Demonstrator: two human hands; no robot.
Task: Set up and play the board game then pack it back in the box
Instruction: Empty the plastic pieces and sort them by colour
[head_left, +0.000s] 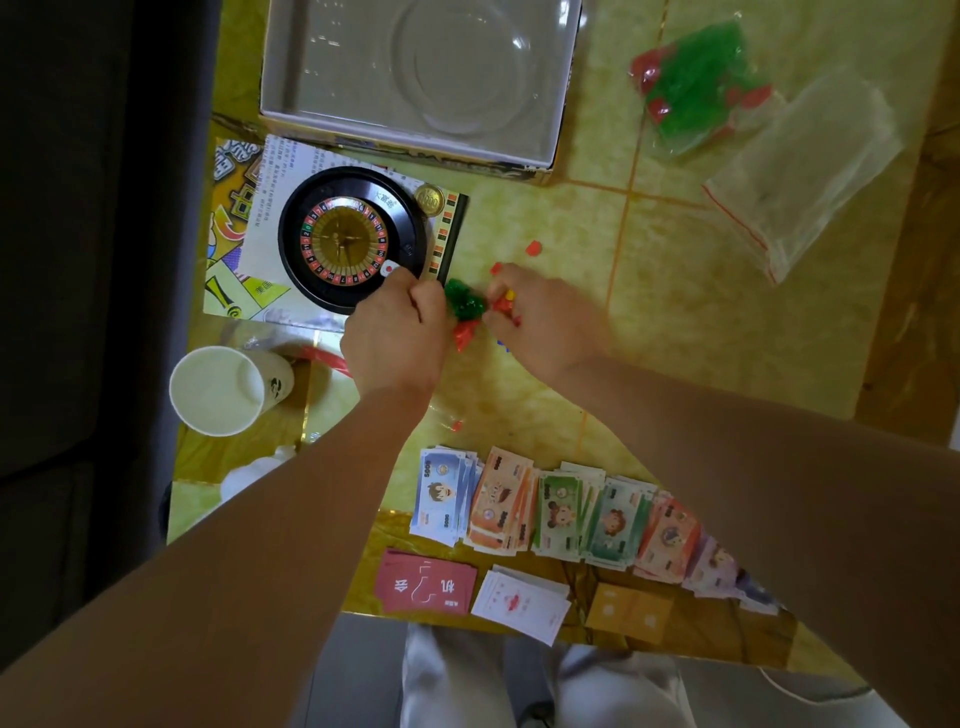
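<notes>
- Worktop (727, 322): showing yellow-green marbling, crossed by gold lines.
- Roulette wheel (345, 239): showing black, with a red-and-black numbered ring and a gold centre.
- Banknotes (561, 512): running blue, orange, green, pink, lilac.
- Card stacks (426, 584): showing red, white, tan.
- Game pieces (464, 300): showing green, red, yellow.
- Paper cup (223, 389): showing white.

Roulette wheel (353, 239) on board (228, 218), box (278, 67) behind, banknotes (550, 512) nearest the person.

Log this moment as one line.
left hand: grips green pieces | right hand: pinches red pieces | roulette wheel: out of box | box: open
</notes>
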